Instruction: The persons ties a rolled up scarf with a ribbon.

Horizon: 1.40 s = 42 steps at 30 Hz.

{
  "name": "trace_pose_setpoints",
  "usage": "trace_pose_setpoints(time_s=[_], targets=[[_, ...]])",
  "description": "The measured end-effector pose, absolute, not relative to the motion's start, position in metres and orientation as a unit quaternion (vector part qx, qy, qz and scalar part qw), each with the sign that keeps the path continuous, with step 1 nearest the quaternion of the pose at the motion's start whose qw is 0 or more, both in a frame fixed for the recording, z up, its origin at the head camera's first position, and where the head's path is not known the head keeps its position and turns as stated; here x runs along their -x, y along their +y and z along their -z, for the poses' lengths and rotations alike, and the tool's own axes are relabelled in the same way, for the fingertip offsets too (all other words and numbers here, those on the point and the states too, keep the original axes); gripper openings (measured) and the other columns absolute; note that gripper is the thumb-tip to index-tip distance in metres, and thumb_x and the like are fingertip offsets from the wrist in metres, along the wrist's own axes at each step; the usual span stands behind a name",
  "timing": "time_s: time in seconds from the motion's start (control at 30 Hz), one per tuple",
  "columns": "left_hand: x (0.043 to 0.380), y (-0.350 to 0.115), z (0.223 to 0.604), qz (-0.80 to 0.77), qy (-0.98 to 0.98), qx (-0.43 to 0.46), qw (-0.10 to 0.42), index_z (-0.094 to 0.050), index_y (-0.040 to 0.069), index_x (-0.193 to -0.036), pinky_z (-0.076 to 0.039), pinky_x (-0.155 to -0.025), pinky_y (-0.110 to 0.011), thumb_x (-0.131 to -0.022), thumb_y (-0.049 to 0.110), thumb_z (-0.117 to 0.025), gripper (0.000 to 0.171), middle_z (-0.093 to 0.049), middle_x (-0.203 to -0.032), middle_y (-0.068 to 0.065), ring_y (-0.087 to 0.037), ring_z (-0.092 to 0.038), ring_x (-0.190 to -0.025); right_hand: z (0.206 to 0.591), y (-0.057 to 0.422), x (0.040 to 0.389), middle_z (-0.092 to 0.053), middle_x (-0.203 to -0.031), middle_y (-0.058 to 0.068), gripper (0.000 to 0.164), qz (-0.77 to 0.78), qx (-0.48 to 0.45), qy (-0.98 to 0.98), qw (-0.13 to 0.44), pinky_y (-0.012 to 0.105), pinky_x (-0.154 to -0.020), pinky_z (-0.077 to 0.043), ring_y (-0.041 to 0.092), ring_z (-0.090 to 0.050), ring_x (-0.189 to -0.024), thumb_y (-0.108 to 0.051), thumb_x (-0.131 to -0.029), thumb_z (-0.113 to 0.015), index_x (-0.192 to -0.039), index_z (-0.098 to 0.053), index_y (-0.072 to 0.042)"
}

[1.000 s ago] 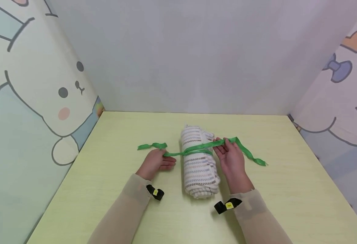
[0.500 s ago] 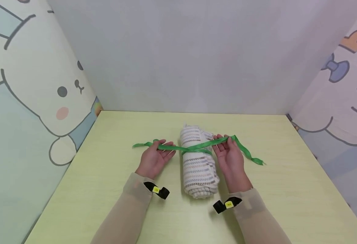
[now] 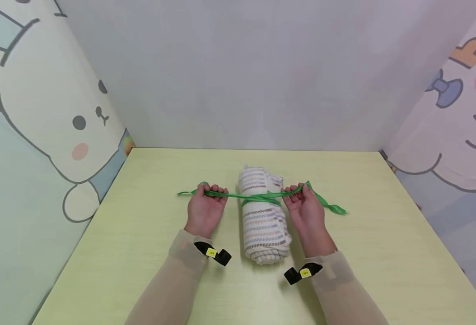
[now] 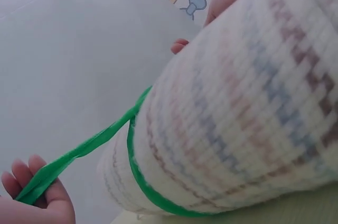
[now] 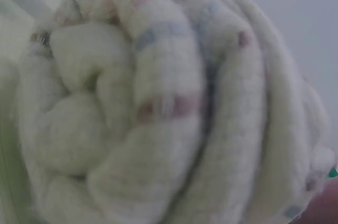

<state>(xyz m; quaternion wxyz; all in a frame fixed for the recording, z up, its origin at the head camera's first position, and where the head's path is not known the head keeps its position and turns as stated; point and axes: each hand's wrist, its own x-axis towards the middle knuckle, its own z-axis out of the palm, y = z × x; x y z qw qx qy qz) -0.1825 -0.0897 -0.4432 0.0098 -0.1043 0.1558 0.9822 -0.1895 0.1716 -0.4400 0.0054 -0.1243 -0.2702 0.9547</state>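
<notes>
A rolled white cloth with coloured stripes [image 3: 264, 230] lies lengthwise on the table, its coiled end facing me. Round its upper half passes a green ribbon [image 3: 262, 197], crossed over on top. My left hand [image 3: 206, 210], palm up, pinches one ribbon length to the left of the roll. To the right, my right hand [image 3: 306, 212] pinches the other length, also palm up. Both lengths look pulled taut, and loose tails trail past each hand. In the left wrist view the ribbon [image 4: 79, 150] runs from the left fingers to the roll. The coiled end [image 5: 158, 108] fills most of the right wrist view.
The pale yellow table [image 3: 161, 171] extends on both sides of the roll. A plain pale wall [image 3: 254, 81] stands behind it, with cartoon-patterned panels [image 3: 39, 135] at the sides. Each wrist bears a small black camera [image 3: 223, 257].
My left hand has risen and turned palm up, taking the left ribbon length with it. The ribbon now runs straighter across the roll. My right hand stays almost in place, its fingers more curled.
</notes>
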Motion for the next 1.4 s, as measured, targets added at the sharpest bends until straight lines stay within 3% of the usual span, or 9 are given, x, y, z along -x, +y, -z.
trace_pose_setpoints(time_s=[0.23, 0.47, 0.57, 0.7, 0.8, 1.0, 1.13, 1.27, 1.4], targets=[[0.185, -0.095, 0.444, -0.984, 0.156, 0.084, -0.031, -0.044, 0.012, -0.078, -0.044, -0.092, -0.036, -0.115, 0.028, -0.031, 0.042, -0.050, -0.084, -0.004, -0.021, -0.052, -0.081, 0.441, 0.175, 0.190, -0.062, -0.090, 0.010, 0.024, -0.957, 0.126, -0.262, 0.012, 0.041, -0.109, -0.045, 0.025, -0.065, -0.091, -0.025, -0.111, -0.041, -0.101, -0.053, -0.007], [0.187, -0.092, 0.449, -0.977, 0.180, 0.108, -0.029, -0.046, 0.012, -0.086, -0.051, -0.094, -0.041, -0.114, 0.026, -0.038, 0.032, -0.055, -0.080, -0.007, -0.024, -0.055, -0.079, 0.444, 0.178, 0.191, -0.059, -0.087, 0.007, 0.023, -0.948, 0.117, -0.297, 0.013, 0.035, -0.095, -0.053, 0.021, -0.062, -0.084, -0.025, -0.112, -0.039, -0.101, -0.052, -0.008], [0.190, -0.087, 0.449, -0.969, 0.225, 0.104, -0.023, -0.046, 0.014, -0.092, -0.051, -0.084, -0.035, -0.113, 0.030, -0.043, 0.027, -0.047, -0.075, -0.003, -0.020, -0.049, -0.072, 0.444, 0.177, 0.191, -0.057, -0.085, 0.004, 0.022, -0.933, 0.084, -0.350, 0.007, 0.032, -0.086, -0.052, 0.018, -0.058, -0.078, -0.026, -0.112, -0.039, -0.104, -0.051, -0.010], [0.195, -0.080, 0.446, -0.943, 0.319, 0.095, -0.008, -0.046, 0.016, -0.101, -0.034, -0.060, -0.024, -0.113, 0.034, -0.040, 0.023, -0.034, -0.071, 0.002, -0.012, -0.032, -0.059, 0.442, 0.175, 0.192, -0.053, -0.081, 0.000, 0.020, -0.894, 0.046, -0.445, -0.011, 0.029, -0.077, -0.050, 0.015, -0.052, -0.073, -0.029, -0.112, -0.039, -0.106, -0.050, -0.013], [0.197, -0.074, 0.444, -0.910, 0.407, 0.079, 0.012, -0.047, 0.014, -0.108, -0.024, -0.054, -0.023, -0.114, 0.034, -0.034, 0.024, -0.031, -0.070, 0.003, -0.011, -0.025, -0.055, 0.441, 0.172, 0.191, -0.049, -0.077, 0.000, 0.022, -0.850, 0.024, -0.526, -0.015, 0.028, -0.073, -0.048, 0.014, -0.047, -0.069, -0.029, -0.113, -0.042, -0.111, -0.051, -0.008], [0.199, -0.065, 0.440, -0.814, 0.579, 0.028, 0.037, -0.051, 0.006, -0.129, -0.028, -0.057, -0.027, -0.115, 0.034, -0.033, 0.036, -0.039, -0.074, -0.001, -0.013, -0.027, -0.055, 0.440, 0.167, 0.193, -0.048, -0.074, 0.004, 0.034, -0.744, -0.035, -0.668, 0.013, 0.029, -0.067, -0.046, 0.015, -0.045, -0.067, -0.020, -0.111, -0.049, -0.125, -0.052, 0.011], [0.201, -0.059, 0.438, -0.756, 0.653, -0.009, 0.047, -0.054, 0.010, -0.138, -0.034, -0.061, -0.030, -0.114, 0.034, -0.037, 0.038, -0.051, -0.079, -0.003, -0.014, -0.036, -0.060, 0.436, 0.165, 0.195, -0.051, -0.074, 0.006, 0.031, -0.667, -0.070, -0.741, 0.027, 0.027, -0.061, -0.044, 0.016, -0.046, -0.065, -0.022, -0.109, -0.055, -0.120, -0.062, 0.005], [0.201, -0.053, 0.435, -0.705, 0.704, -0.068, 0.050, -0.056, 0.017, -0.141, -0.041, -0.066, -0.028, -0.114, 0.032, -0.038, 0.036, -0.067, -0.096, -0.005, -0.016, -0.045, -0.068, 0.431, 0.161, 0.197, -0.055, -0.076, 0.010, 0.027, -0.599, -0.101, -0.794, 0.028, 0.027, -0.057, -0.041, 0.017, -0.046, -0.062, -0.026, -0.108, -0.058, -0.118, -0.069, -0.004], [0.199, -0.046, 0.430, -0.667, 0.732, -0.124, 0.057, -0.056, 0.020, -0.143, -0.046, -0.067, -0.029, -0.114, 0.033, -0.036, 0.037, -0.073, -0.112, -0.004, -0.017, -0.050, -0.066, 0.427, 0.155, 0.199, -0.059, -0.078, 0.012, 0.025, -0.567, -0.126, -0.814, 0.021, 0.028, -0.057, -0.041, 0.019, -0.047, -0.064, -0.026, -0.108, -0.058, -0.118, -0.070, -0.007]])
